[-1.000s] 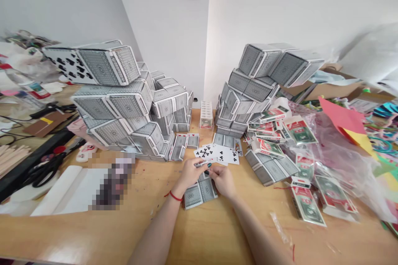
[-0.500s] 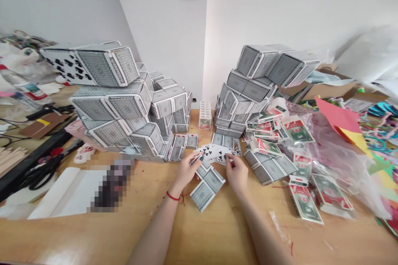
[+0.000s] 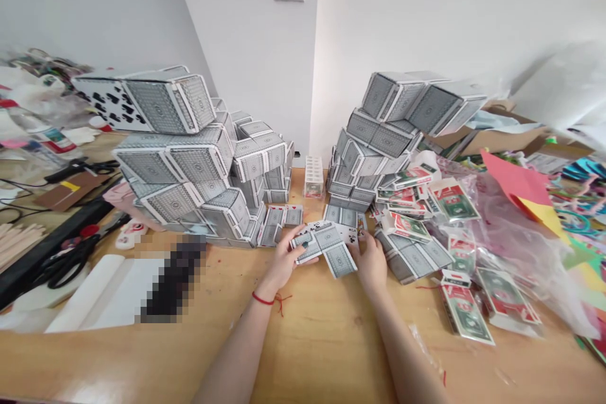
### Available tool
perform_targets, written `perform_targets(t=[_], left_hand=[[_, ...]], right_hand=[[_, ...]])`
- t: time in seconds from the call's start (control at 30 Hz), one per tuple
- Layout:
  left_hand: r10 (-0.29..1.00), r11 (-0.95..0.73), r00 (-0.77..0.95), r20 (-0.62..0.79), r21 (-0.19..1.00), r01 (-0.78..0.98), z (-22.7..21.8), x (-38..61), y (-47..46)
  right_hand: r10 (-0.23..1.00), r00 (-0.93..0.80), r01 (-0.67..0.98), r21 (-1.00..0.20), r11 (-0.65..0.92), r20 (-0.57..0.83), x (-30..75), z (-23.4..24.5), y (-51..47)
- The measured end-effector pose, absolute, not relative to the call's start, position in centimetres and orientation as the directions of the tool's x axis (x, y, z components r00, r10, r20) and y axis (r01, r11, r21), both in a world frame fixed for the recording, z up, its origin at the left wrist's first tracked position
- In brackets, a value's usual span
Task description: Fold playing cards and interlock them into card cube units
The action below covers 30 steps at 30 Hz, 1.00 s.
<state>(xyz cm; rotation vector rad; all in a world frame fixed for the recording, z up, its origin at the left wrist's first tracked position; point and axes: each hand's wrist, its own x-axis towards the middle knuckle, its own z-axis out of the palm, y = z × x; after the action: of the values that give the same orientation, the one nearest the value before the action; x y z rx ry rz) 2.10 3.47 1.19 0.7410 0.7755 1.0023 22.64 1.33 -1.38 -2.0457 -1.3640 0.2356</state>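
Observation:
My left hand (image 3: pixel 283 260) is closed on a piece of joined playing cards (image 3: pixel 329 240), its grey patterned backs facing up and its flaps jutting right and toward me. The thumb lies on top of the piece. My right hand (image 3: pixel 372 263) is to the right of it, fingers bent at the edge of loose face-up playing cards (image 3: pixel 350 231) on the table, a card edge between thumb and fingers. Behind these lies a flat grey-backed card piece (image 3: pixel 335 213). Another low card piece (image 3: pixel 273 224) rests beyond my left hand.
Tall stacks of card-built blocks stand at left (image 3: pixel 175 158) and right (image 3: pixel 379 132). Red and green card boxes (image 3: pixel 466 312) and a clear plastic bag (image 3: pixel 521 227) lie at right. Black scissors (image 3: pixel 71 262) and white paper (image 3: pixel 108 293) are at left. A small clear case (image 3: pixel 314 177) stands by the wall.
My left hand has raised and turned the joined card piece, so its flap now points right. My right hand has shifted slightly right along the face-up cards.

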Motion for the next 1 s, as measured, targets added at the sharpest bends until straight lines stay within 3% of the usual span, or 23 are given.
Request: perform_targets(t=[0.13,0.27,0.4,0.7,0.8,1.0], left_hand=[[0.942,0.325,0.243,-0.232,0.809,-0.490,0.7,2.1,4.0],[0.955,0.298,0.185,-0.234,0.787,-0.541,0.2,1.9,4.3],[0.954,0.300,0.203,-0.222,0.737,-0.605,0.1,1.7,4.3],[0.944,0.329,0.263,-0.200,0.630,-0.703,0.2,1.1,4.5],[0.945,0.325,0.264,-0.192,0.627,-0.708,0.1,1.1,4.6],[0.949,0.315,0.235,-0.209,0.631,-0.709,-0.2,1.2,4.7]], right_hand=[[0.881,0.444,0.689,-0.689,-0.223,0.160,22.8,-1.2,1.2],[0.851,0.514,0.535,-0.815,-0.221,0.107,23.0,-1.7,1.4],[0.853,0.515,0.351,-0.929,-0.120,0.084,23.3,-2.2,1.8],[0.927,0.376,-0.011,-1.000,0.000,-0.004,20.5,-0.3,0.5],[0.930,0.367,-0.019,-1.000,0.014,0.006,19.4,0.0,-0.2],[0.794,0.600,0.114,-0.993,0.038,0.099,19.3,0.1,-0.7]])
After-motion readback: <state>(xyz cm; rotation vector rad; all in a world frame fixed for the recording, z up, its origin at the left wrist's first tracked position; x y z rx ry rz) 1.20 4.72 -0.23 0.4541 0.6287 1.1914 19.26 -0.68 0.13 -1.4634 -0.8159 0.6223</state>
